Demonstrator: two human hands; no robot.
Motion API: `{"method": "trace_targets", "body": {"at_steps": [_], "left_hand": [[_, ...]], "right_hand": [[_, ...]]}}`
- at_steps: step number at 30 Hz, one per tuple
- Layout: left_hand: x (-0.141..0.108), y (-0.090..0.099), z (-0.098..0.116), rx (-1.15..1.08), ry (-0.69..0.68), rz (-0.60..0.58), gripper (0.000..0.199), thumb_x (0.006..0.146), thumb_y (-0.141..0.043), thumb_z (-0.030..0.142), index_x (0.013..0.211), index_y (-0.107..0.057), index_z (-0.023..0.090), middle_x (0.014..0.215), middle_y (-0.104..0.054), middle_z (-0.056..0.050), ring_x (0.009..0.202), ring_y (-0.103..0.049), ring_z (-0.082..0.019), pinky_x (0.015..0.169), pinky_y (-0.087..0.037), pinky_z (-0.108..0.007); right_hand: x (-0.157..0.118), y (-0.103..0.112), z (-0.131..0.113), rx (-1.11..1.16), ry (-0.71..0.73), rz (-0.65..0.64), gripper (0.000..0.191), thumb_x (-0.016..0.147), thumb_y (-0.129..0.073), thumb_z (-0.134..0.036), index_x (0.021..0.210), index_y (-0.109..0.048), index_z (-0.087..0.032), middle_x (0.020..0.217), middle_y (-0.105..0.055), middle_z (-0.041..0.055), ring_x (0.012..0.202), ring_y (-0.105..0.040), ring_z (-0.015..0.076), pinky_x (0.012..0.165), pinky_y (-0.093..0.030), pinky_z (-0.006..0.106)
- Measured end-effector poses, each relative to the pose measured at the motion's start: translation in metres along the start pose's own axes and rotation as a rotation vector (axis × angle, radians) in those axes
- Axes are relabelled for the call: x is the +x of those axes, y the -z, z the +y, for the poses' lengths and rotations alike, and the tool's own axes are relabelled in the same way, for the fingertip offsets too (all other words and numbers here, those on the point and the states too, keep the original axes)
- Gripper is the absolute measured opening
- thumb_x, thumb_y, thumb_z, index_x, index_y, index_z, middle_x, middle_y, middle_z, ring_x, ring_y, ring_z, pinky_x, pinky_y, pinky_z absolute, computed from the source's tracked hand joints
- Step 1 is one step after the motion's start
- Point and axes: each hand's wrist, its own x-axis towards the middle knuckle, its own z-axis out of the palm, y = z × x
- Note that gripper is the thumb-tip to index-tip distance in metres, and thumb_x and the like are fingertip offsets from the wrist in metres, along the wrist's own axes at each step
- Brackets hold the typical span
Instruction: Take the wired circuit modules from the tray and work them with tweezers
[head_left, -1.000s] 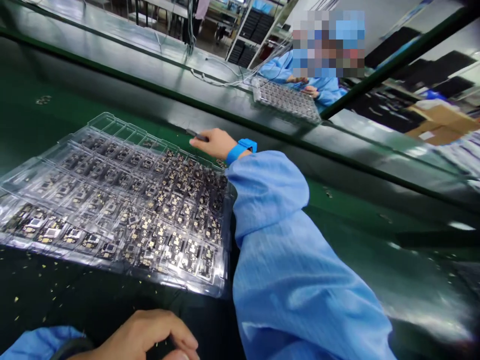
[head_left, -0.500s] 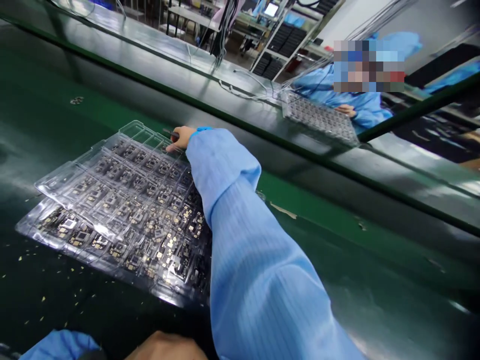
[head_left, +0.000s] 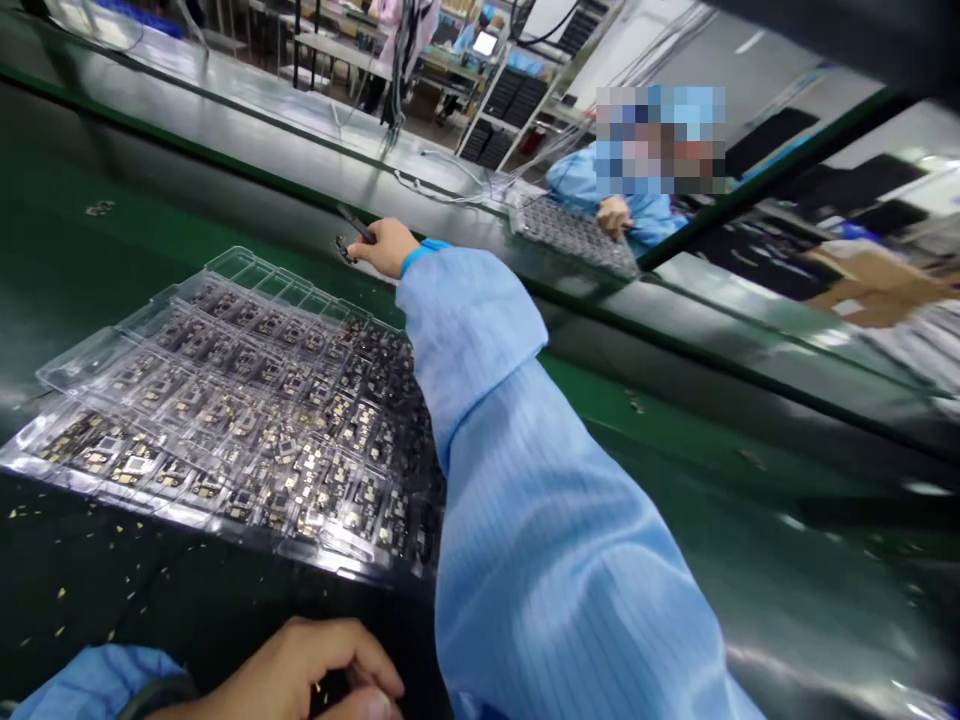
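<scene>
my right hand (head_left: 386,248) pinches tweezers (head_left: 354,226) past the clear tray (head_left: 90,372) of circuit boards (head_left: 255,420); near left hand (head_left: 300,672) curled, any pinch can't tell.

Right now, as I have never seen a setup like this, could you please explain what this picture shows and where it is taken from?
This view comes from a camera worn on a person's head, looking forward and down. There is no machine here, only two bare hands. The right hand, in a blue striped sleeve, holds a slim dark tool, perhaps tweezers, its tip near a small dark piece. The left hand sits at the bottom edge with curled fingers. On the dark green workbench lie a clear plastic tray of small circuit boards and scattered gold-coloured flecks. Across the bench, a co-worker has a hand beside another tray.
</scene>
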Motion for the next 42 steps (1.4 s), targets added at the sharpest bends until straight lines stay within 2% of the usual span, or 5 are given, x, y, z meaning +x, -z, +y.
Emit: {"method": "trace_targets", "body": {"at_steps": [8,17,25,34,42], "left_hand": [[-0.001,-0.001,-0.010,-0.220,-0.080,0.092,0.026,0.090,-0.054,0.039,0.094,-0.065,0.016,0.087,-0.074,-0.006,0.080,-0.068,-0.014,0.076,-0.053,-0.024],[-0.007,0.000,-0.008,-0.648,0.182,-0.208,0.039,0.085,-0.057,0.050,0.086,-0.063,0.012,0.067,-0.064,-0.003,0.045,-0.055,-0.007,0.032,-0.036,-0.011],[-0.005,-0.025,0.000,-0.476,-0.091,0.200,0.023,0.076,-0.072,0.036,0.076,-0.061,0.016,0.065,-0.061,0.002,0.059,-0.056,-0.008,0.058,-0.048,-0.017],[-0.001,-0.052,0.010,-0.362,-0.261,0.445,0.021,0.075,-0.073,0.035,0.077,-0.065,0.016,0.073,-0.063,0.001,0.065,-0.053,-0.009,0.062,-0.045,-0.017],[-0.004,-0.048,0.009,-0.297,-0.330,0.436,0.019,0.077,-0.071,0.034,0.084,-0.067,0.017,0.078,-0.063,0.000,0.066,-0.057,-0.009,0.063,-0.049,-0.018]], "right_hand": [[-0.156,0.058,0.005,0.101,0.097,0.112,0.011,0.087,-0.055,-0.033,0.083,-0.059,-0.023,0.086,-0.068,0.0020,0.086,-0.065,0.0197,0.082,-0.054,0.035],[-0.379,-0.010,-0.056,0.205,0.496,-0.026,0.015,0.095,-0.039,-0.025,0.098,-0.054,-0.025,0.107,-0.068,0.0025,0.085,-0.067,0.0105,0.063,-0.055,0.023],[-0.416,-0.039,-0.070,0.493,0.056,0.465,0.027,0.083,-0.062,-0.036,0.103,-0.056,-0.020,0.098,-0.069,0.0080,0.090,-0.067,0.0183,0.072,-0.055,0.028],[-0.428,-0.059,-0.092,1.071,-0.466,0.396,0.016,0.080,-0.060,-0.033,0.071,-0.057,-0.020,0.061,-0.063,-0.0010,0.054,-0.055,0.0109,0.052,-0.043,0.022],[-0.432,-0.052,-0.087,1.256,-0.520,0.287,0.019,0.075,-0.064,-0.035,0.069,-0.055,-0.020,0.057,-0.062,-0.0011,0.051,-0.053,0.0105,0.049,-0.040,0.022]]}}
